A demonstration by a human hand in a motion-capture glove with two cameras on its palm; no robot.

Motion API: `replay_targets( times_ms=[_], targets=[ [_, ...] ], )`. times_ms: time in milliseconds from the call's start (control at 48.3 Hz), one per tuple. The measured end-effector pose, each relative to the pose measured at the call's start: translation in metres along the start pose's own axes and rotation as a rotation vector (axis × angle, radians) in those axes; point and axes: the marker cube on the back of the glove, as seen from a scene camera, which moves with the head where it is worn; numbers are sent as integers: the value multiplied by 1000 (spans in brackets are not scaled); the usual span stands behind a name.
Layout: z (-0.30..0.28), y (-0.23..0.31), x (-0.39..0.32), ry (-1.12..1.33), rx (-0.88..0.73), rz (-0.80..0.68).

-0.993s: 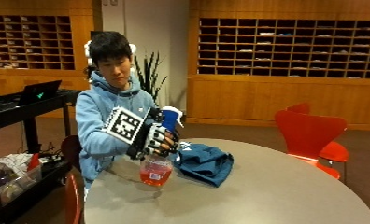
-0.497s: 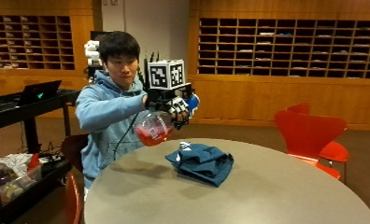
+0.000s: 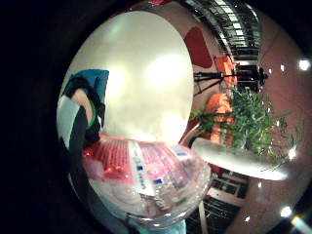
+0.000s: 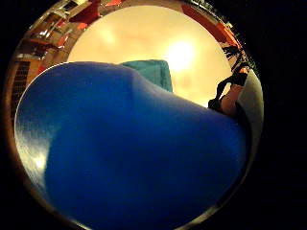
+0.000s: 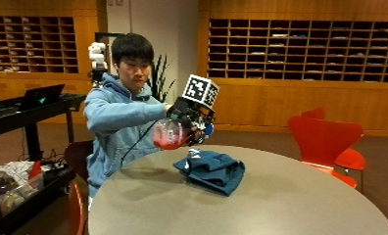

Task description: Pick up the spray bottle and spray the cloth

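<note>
Grip (image 5: 193,123) curled round spray bottle (image 5: 170,134); held tilted above cloth (image 5: 211,169).

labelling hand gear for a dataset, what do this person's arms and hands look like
The right hand wears a black glove with black straps. The arm behind it is covered to the wrist by the long sleeve of a light blue hooded sweatshirt. In the little finger side palm view, a black strap and a white plastic piece show at the edge. The other hand is not visible.
</note>
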Motion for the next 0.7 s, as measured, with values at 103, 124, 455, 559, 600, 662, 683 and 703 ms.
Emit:
replay_targets(
  times_ms=[103,124,455,559,600,662,683,703],
  targets=[
    [0,-3,-5,8,-14,-7],
    [-1,-3,-6,12,-15,-8],
    [-25,0,-10,62,11,-4],
    [-20,-1,-13,33,-13,-7],
    [-16,-3,-14,26,-22,-10],
    [-13,-4,-17,15,-24,-23],
    [-12,-4,-18,8,-23,-28],
    [-12,-5,-19,0,-20,-31]
  ],
)
